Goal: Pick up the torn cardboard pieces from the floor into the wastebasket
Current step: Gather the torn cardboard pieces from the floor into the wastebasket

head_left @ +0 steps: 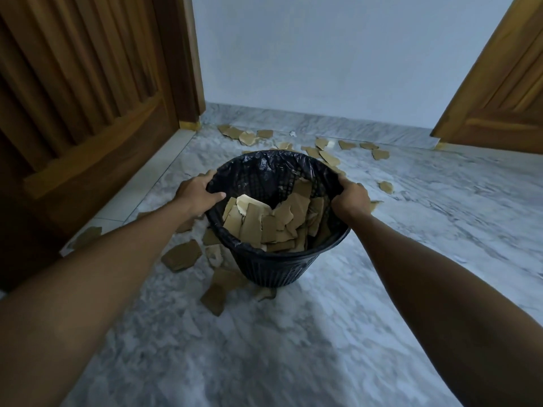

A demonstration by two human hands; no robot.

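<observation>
A black mesh wastebasket (273,268) lined with a black bag stands tilted toward me on the marble floor. Many torn brown cardboard pieces (264,224) lie inside it. My left hand (195,192) grips the rim on the left side, thumb inside. On the right side my right hand (351,198) grips the rim. Loose cardboard pieces lie on the floor at the basket's near left (182,255) and below it (216,298). More pieces (329,157) are scattered behind the basket toward the wall.
A dark wooden door (79,92) stands at the left and another wooden door (499,83) at the right. A pale wall (323,54) with a marble skirting closes the back. Grey marble floor (293,348) stretches in front.
</observation>
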